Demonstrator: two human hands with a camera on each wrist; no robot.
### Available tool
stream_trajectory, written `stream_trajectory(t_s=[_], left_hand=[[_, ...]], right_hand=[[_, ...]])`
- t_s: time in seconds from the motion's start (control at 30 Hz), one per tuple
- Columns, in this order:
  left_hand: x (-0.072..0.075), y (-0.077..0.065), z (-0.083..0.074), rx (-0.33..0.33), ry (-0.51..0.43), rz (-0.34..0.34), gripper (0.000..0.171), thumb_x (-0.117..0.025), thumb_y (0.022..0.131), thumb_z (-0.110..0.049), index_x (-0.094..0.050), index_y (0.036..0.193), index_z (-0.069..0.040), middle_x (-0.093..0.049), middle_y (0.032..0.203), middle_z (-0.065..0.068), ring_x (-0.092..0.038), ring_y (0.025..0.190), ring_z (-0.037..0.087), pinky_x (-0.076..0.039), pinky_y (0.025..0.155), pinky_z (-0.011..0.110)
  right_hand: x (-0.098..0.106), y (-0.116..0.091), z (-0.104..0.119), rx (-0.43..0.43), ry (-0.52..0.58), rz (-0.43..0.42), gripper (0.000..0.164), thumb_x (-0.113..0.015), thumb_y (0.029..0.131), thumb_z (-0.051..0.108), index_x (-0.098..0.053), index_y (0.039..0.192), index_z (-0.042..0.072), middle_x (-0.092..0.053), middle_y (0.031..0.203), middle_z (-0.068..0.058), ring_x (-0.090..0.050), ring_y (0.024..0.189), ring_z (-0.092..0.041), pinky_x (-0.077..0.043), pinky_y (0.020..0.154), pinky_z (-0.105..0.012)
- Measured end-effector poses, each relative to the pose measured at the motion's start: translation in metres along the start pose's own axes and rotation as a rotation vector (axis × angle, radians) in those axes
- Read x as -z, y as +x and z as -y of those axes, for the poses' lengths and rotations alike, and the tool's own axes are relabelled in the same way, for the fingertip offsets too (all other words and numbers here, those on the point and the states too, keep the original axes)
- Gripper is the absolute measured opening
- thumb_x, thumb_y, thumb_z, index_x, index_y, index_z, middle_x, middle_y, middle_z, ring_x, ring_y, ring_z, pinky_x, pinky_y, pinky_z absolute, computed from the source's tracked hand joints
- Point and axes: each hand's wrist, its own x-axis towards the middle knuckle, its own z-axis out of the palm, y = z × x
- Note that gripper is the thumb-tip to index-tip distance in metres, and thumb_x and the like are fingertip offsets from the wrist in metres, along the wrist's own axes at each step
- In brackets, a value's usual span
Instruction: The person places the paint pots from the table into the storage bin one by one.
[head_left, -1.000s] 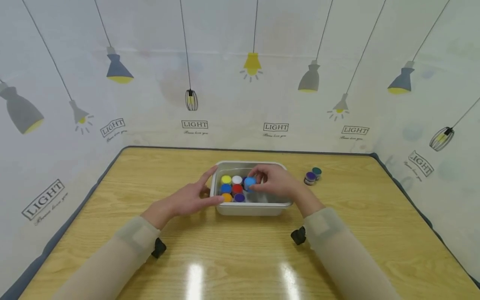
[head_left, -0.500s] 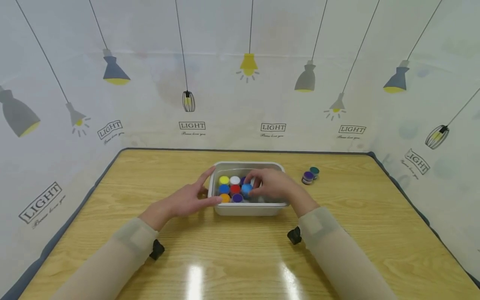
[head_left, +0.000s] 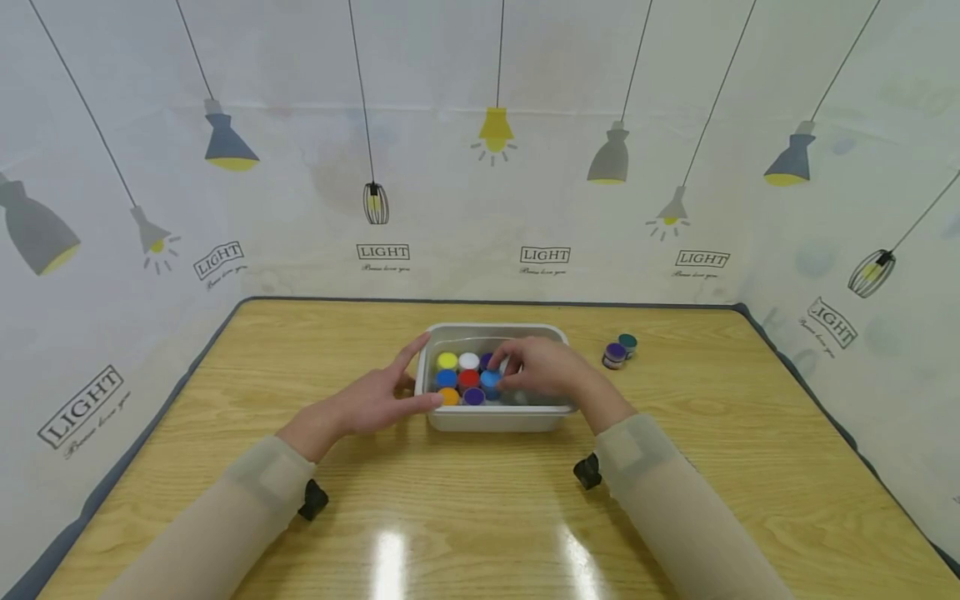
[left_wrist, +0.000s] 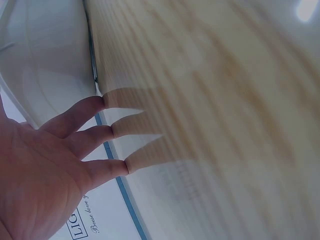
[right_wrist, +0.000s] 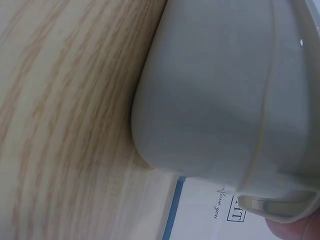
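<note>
A white plastic bin (head_left: 495, 411) on the table holds small paint jars with coloured lids. Inside it are yellow (head_left: 447, 360), white (head_left: 468, 361), blue (head_left: 446, 378), red (head_left: 469, 379), orange (head_left: 448, 397) and purple (head_left: 474, 397) lids. My right hand (head_left: 543, 367) reaches over the right side and pinches a light-blue-lidded paint jar (head_left: 491, 381) beside the red one. Another dark purple lid (head_left: 486, 361) is partly covered by those fingers. At the bin's left end, my left hand (head_left: 363, 404) rests with fingers spread; its lower fingertips (left_wrist: 115, 167) reach the tabletop in the left wrist view.
Two more paint jars, purple (head_left: 614, 356) and green (head_left: 628, 344), stand on the wooden table (head_left: 465, 508) right of the bin. A dark edge borders the table, with a lamp-printed curtain (head_left: 457, 167) behind it. The bin's outer wall (right_wrist: 210, 90) fills much of the right wrist view.
My right hand has lowered the light-blue-lidded paint jar into the bin, level with the neighbouring lids. My left hand stays at the bin's left end. The head view has shifted slightly.
</note>
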Motion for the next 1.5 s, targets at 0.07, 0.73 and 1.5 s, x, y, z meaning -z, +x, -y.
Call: stream_trajectory(t_s=[0.07, 0.73, 1.5], left_hand=[[0.0, -0.001, 0.001, 0.006, 0.001, 0.001, 0.106, -0.059, 0.095, -0.085, 0.009, 0.172, -0.055, -0.06, 0.162, 0.018, -0.06, 0.144, 0.045, -0.051, 0.114, 0.065], [0.004, -0.002, 0.002, 0.005, 0.002, -0.007, 0.105, -0.059, 0.096, -0.084, 0.008, 0.171, -0.056, -0.06, 0.161, 0.017, -0.061, 0.143, 0.044, -0.05, 0.115, 0.065], [0.001, -0.002, -0.001, 0.008, 0.003, -0.001, 0.107, -0.06, 0.095, -0.085, 0.008, 0.172, -0.055, -0.059, 0.163, 0.017, -0.061, 0.144, 0.044, -0.054, 0.11, 0.062]], right_hand=[[0.0, 0.0, 0.001, 0.002, -0.004, -0.001, 0.025, -0.082, 0.101, 0.03, -0.077, 0.125, 0.024, -0.077, 0.101, 0.006, -0.069, 0.091, -0.014, -0.058, 0.09, -0.038], [0.001, 0.001, -0.003, 0.084, 0.145, -0.119, 0.029, -0.082, 0.101, 0.031, -0.077, 0.127, 0.019, -0.074, 0.103, 0.003, -0.063, 0.091, -0.018, -0.053, 0.084, -0.036], [0.039, -0.052, -0.068, -0.027, 0.35, -0.431, 0.037, -0.076, 0.105, 0.032, -0.072, 0.136, 0.011, -0.074, 0.114, -0.014, -0.063, 0.08, -0.017, -0.055, 0.066, -0.029]])
